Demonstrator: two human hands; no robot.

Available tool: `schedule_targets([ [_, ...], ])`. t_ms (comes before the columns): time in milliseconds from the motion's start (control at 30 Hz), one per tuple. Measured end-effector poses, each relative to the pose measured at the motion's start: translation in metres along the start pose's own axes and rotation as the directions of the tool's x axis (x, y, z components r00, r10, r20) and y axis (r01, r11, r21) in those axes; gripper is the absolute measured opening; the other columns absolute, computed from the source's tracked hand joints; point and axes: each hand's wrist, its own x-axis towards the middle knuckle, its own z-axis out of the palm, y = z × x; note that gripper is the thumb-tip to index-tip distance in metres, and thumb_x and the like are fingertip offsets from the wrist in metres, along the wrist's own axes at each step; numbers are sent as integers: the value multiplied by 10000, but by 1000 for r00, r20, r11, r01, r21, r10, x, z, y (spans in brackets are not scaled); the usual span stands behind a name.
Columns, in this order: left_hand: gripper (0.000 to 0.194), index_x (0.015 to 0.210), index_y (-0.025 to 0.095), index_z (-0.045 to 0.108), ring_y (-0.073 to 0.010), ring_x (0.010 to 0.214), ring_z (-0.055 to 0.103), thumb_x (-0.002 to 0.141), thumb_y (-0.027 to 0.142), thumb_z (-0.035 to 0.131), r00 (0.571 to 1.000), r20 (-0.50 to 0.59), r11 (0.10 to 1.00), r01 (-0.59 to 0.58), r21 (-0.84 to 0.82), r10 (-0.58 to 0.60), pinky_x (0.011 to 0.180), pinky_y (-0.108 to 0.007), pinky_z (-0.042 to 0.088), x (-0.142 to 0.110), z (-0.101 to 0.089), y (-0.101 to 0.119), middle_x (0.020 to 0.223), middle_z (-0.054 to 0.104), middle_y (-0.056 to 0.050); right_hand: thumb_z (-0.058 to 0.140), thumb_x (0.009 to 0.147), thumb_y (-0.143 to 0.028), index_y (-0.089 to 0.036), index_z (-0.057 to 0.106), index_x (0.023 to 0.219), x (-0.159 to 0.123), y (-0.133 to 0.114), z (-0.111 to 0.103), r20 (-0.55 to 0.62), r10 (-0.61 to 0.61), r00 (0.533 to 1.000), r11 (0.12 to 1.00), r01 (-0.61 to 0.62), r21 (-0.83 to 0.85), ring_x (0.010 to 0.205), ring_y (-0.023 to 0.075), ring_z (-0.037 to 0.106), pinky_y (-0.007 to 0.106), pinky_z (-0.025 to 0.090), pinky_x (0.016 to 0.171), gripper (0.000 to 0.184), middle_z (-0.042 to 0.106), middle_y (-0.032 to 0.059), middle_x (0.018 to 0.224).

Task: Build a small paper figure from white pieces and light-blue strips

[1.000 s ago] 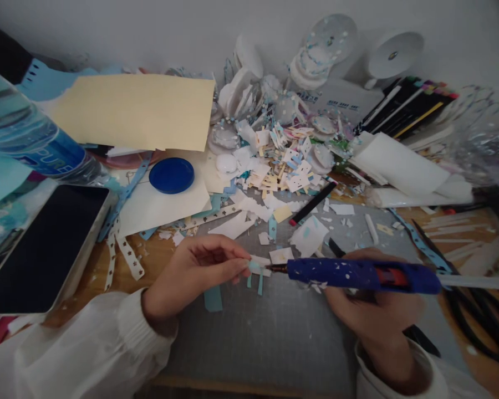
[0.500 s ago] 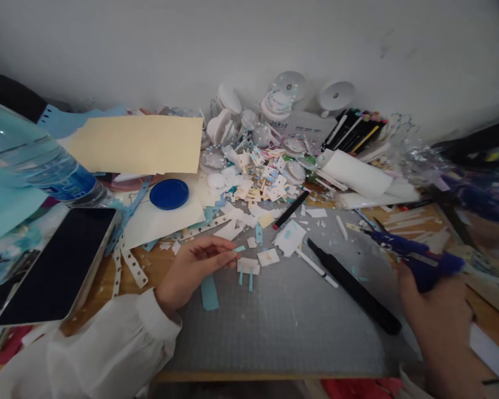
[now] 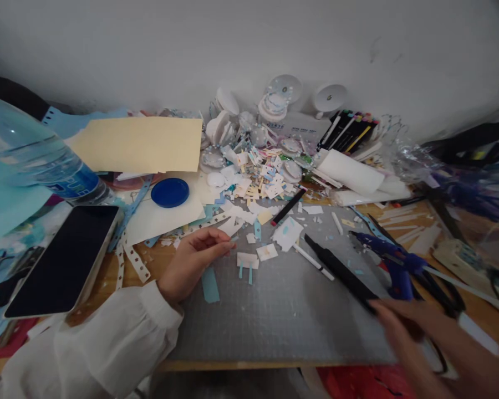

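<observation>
My left hand (image 3: pixel 196 259) is closed in a pinch above the grey cutting mat (image 3: pixel 274 332). A small blue paper strip is between its fingertips, almost wholly hidden by them. Just right of the fingertips lies a small white paper piece (image 3: pixel 246 259) with two thin blue strips like legs. A wider blue strip (image 3: pixel 210 285) lies under the hand. My right hand (image 3: pixel 436 338), smeared by motion, has its fingertips over the rear end of a long black cutter-like tool (image 3: pixel 336 270); whether they grip it is unclear. A blue glue gun (image 3: pixel 393 254) rests beyond that hand.
A heap of small paper pieces (image 3: pixel 261 174) fills the back middle. A white pen (image 3: pixel 315 262) and a black pen (image 3: pixel 289 206) lie on the mat. At left are a phone (image 3: pixel 64 260), a water bottle (image 3: pixel 45 160) and a blue lid (image 3: pixel 170 193). Markers (image 3: pixel 349 131) stand at back right.
My right hand has let go of the glue gun and moved down and left to the black tool. My left hand has turned slightly, and the blue strip in its fingertips shows less.
</observation>
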Motion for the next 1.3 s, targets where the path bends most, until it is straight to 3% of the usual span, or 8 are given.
schedule_targets([
  [167, 208, 706, 170, 686, -92, 628, 570, 631, 274, 849, 999, -34, 999, 36, -38, -37, 586, -185, 458, -1, 1, 5, 682, 638, 16, 540, 901, -227, -231, 611, 1061, 60, -61, 63, 209, -372, 904, 918, 327, 223, 941, 236, 622, 404, 540, 806, 175, 630, 86, 994],
  [300, 218, 670, 166, 683, -81, 618, 563, 596, 265, 863, 998, -44, 997, 32, -73, -35, 593, -182, 454, -2, 3, 11, 665, 643, 25, 549, 900, -195, -185, 625, 951, 85, -70, 106, 329, -454, 828, 886, 382, 262, 917, 242, 568, 423, 512, 796, 92, 606, 101, 971],
  [467, 198, 647, 166, 695, -76, 606, 562, 599, 258, 863, 997, -42, 994, 55, -90, -59, 584, -172, 450, -2, 4, 13, 633, 655, 25, 504, 923, -169, -183, 601, 870, 82, -67, 116, 305, -471, 828, 867, 370, 334, 868, 222, 557, 397, 487, 766, 111, 611, 87, 926],
  [700, 169, 663, 187, 730, -88, 629, 594, 607, 261, 870, 997, -11, 989, 77, -128, -79, 616, -180, 493, -1, 1, 8, 668, 685, 9, 520, 921, -159, -238, 542, 995, 77, -63, 104, 274, -390, 879, 719, 105, 687, 925, 150, 609, 303, 488, 808, 110, 655, 29, 971],
  [867, 113, 683, 223, 741, -80, 656, 610, 642, 196, 843, 999, 31, 998, 38, -47, -37, 641, -159, 511, -2, -1, 5, 712, 699, 23, 581, 881, -203, -236, 545, 885, 74, -67, 100, 418, -173, 892, 540, -269, 798, 815, 128, 602, 255, 510, 720, 49, 592, 2, 865],
  [1100, 125, 708, 243, 739, -117, 684, 631, 678, 140, 802, 994, 74, 984, -95, 152, 84, 637, -193, 517, -7, 1, 8, 720, 704, 12, 677, 813, -246, -211, 538, 872, 77, -67, 101, 672, -143, 726, 101, -665, 740, 672, 70, 556, 161, 467, 543, 155, 560, -26, 803],
  [1200, 116, 728, 242, 733, -138, 692, 639, 709, 136, 778, 979, 113, 945, -195, 261, 171, 639, -221, 517, -10, 4, 12, 718, 700, 2, 696, 797, -265, -204, 540, 864, 79, -66, 99, 772, -221, 596, -4, -792, 610, 576, 44, 525, 134, 421, 458, 180, 559, -42, 785],
  [1300, 115, 779, 239, 730, -169, 732, 654, 753, 128, 745, 938, 196, 870, -340, 357, 286, 689, -268, 524, -13, 3, 15, 747, 712, -19, 683, 805, -252, -196, 548, 881, 79, -65, 98, 812, -267, 519, -67, -850, 522, 517, 22, 515, 121, 381, 410, 165, 575, -42, 816],
])
